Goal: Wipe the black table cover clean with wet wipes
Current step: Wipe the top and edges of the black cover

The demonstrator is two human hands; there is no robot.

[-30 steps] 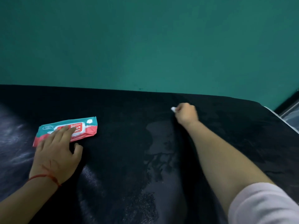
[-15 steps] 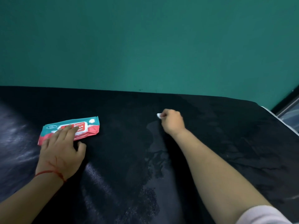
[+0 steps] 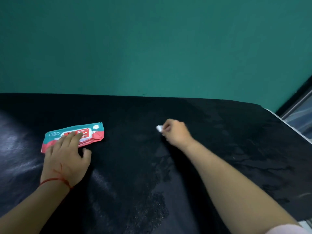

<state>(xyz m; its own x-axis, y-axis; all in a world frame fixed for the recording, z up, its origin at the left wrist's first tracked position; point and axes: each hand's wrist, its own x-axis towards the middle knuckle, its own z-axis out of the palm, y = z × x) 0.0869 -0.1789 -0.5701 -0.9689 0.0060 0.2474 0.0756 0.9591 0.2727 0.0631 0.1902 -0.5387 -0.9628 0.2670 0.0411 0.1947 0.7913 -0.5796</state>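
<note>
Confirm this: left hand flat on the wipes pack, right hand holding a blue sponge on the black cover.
One error: the head view shows the right hand holding a small white wipe, not a blue sponge. The left hand does rest on the wipes pack, on the black cover.

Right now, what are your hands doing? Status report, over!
Right hand pinching wet wipe, down on black table cover. Left hand flat on wipes pack. Nothing seen in the wipe's way. Over.
</note>
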